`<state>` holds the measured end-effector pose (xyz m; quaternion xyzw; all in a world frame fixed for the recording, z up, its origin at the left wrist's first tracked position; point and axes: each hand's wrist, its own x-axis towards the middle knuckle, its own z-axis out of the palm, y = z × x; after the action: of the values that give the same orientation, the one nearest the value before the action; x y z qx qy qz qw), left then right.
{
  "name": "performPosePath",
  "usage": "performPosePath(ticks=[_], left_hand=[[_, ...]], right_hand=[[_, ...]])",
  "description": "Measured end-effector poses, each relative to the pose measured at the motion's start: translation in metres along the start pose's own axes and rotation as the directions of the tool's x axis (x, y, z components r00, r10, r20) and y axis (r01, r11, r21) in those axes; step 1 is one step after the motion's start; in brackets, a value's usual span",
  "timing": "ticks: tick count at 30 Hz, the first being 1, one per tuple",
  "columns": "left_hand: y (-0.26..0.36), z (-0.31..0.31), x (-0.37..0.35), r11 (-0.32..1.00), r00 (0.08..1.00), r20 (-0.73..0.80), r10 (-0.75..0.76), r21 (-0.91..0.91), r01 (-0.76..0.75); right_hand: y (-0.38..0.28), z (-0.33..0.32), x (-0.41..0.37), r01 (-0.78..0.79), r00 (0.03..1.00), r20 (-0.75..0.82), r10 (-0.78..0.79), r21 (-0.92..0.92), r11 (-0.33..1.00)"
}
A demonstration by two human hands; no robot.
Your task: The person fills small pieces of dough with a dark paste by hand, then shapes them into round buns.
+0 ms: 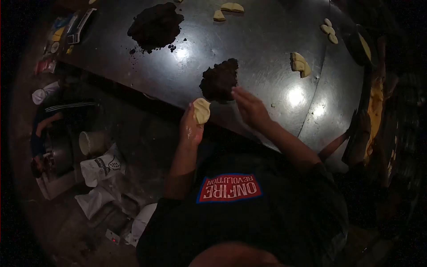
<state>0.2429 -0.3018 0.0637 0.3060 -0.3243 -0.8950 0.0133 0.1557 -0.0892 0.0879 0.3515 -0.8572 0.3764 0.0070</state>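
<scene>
My left hand (pixel 190 127) holds a pale folded piece of dough (pixel 201 110) at the near edge of a dark shiny metal table (pixel 262 49). My right hand (pixel 249 106) hovers just right of it, fingers spread, fingertips at the edge of a small dark mound of filling (pixel 219 80). A larger dark mound (pixel 155 24) lies further back on the left.
Shaped dough pieces lie on the table: one (pixel 300 64) at right, several (pixel 330 30) far right, others (pixel 229 10) at the back. Yellow dough (pixel 376 111) runs along the right edge. White bags and a cup (pixel 95 142) sit on the floor at left.
</scene>
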Motion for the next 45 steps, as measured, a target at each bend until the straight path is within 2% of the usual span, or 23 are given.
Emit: performPosePath(ticks=[3,5,7,10,13,16,19,21,22,23,25,27,28,29,30,32,33,35,36,37,39,41,45], left_hand=[[-0.001,-0.016,-0.003,1.0,0.99,-0.139,-0.004,-0.01,0.003],[-0.003,-0.023,-0.006,0.999,0.987,-0.159,0.016,-0.041,-0.023],[-0.006,-0.027,-0.008,0.998,0.986,-0.161,0.035,-0.049,-0.043],[-0.005,-0.019,-0.011,0.998,0.977,-0.21,0.036,-0.041,-0.045],[-0.001,-0.001,-0.007,0.995,0.962,-0.272,0.001,-0.094,-0.027],[0.012,0.018,-0.005,0.992,0.986,-0.164,-0.01,-0.122,-0.01],[0.027,0.033,-0.006,0.994,0.997,-0.048,0.054,-0.091,-0.058],[0.036,0.038,-0.009,0.994,0.998,0.028,0.056,-0.1,-0.052],[0.039,0.039,-0.01,0.993,0.998,0.034,0.053,-0.105,-0.049],[0.041,0.039,-0.01,0.993,0.998,0.054,0.022,-0.114,-0.016],[0.041,0.041,-0.009,0.991,0.997,0.08,-0.005,-0.135,0.015],[0.037,0.045,-0.008,0.992,0.986,0.164,-0.04,-0.112,0.058],[0.033,0.043,-0.008,0.996,0.976,0.217,0.02,0.084,-0.039],[0.03,0.048,-0.008,0.996,0.976,0.218,0.022,0.084,-0.041],[0.029,0.057,-0.01,0.999,0.971,0.233,-0.05,-0.001,0.052],[0.032,0.079,-0.024,0.977,0.942,0.291,-0.168,-0.077,0.198],[0.029,0.087,-0.03,0.978,0.941,0.293,-0.166,-0.076,0.197],[0.023,0.098,-0.034,0.979,0.949,0.307,-0.066,0.203,0.002],[0.022,0.096,-0.029,0.984,0.948,0.315,-0.055,0.18,-0.003],[0.024,0.097,-0.026,0.983,0.949,0.312,-0.051,0.182,-0.007],[0.027,0.105,-0.027,0.991,0.929,0.362,-0.078,0.128,0.033],[0.021,0.112,-0.029,0.986,0.924,0.369,-0.101,0.162,0.043],[0.0,0.126,-0.024,0.98,0.93,0.358,-0.081,0.201,0.007]], right_hand=[[0.069,0.009,0.02,0.076,0.997,0.003,-0.077,-0.17,0.982],[0.086,0.016,0.029,0.285,0.955,0.147,-0.256,-0.235,0.929],[0.097,0.034,0.032,0.251,0.965,0.113,-0.237,-0.125,0.96],[0.104,0.044,0.035,0.265,0.957,0.173,-0.232,-0.206,0.942],[0.097,0.04,0.044,0.143,0.942,0.33,-0.064,-0.221,0.965],[0.096,0.04,0.049,0.168,0.96,0.257,-0.108,-0.223,0.96],[0.096,0.033,0.051,0.081,0.916,0.397,0.061,-0.331,0.94],[0.079,0.0,0.059,-0.21,0.756,0.589,0.286,-0.196,0.958],[0.077,-0.009,0.054,-0.715,0.56,0.625,0.543,0.035,0.698],[0.072,-0.014,0.045,-0.716,0.559,0.621,0.55,0.027,0.697],[0.053,-0.022,0.024,-0.66,0.751,0.55,0.366,0.64,0.393],[-0.001,-0.043,0.026,-0.617,0.787,0.512,0.344,0.642,0.455],[-0.023,-0.049,0.026,-0.532,0.845,0.402,0.352,0.579,0.617],[-0.042,-0.052,0.025,-0.439,0.897,0.288,0.335,0.486,0.756],[-0.061,-0.053,0.026,-0.436,0.898,0.286,0.334,0.487,0.757],[-0.088,-0.054,0.027,-0.037,0.995,-0.087,0.051,0.163,0.986],[-0.089,-0.046,0.025,-0.035,0.995,-0.089,0.05,0.162,0.986],[-0.083,-0.031,0.019,0.049,0.987,-0.15,-0.053,-0.029,0.998],[-0.08,-0.04,0.019,-0.018,0.995,-0.096,0.032,0.144,0.989],[-0.071,-0.049,0.02,-0.014,0.995,-0.097,0.029,0.149,0.989],[-0.045,-0.069,0.018,-0.312,0.937,0.046,0.346,0.554,0.772],[-0.017,-0.079,0.026,-0.222,0.962,-0.03,0.27,0.49,0.843],[-0.002,-0.102,0.049,-0.291,0.942,0.263,0.207,0.335,0.896]])
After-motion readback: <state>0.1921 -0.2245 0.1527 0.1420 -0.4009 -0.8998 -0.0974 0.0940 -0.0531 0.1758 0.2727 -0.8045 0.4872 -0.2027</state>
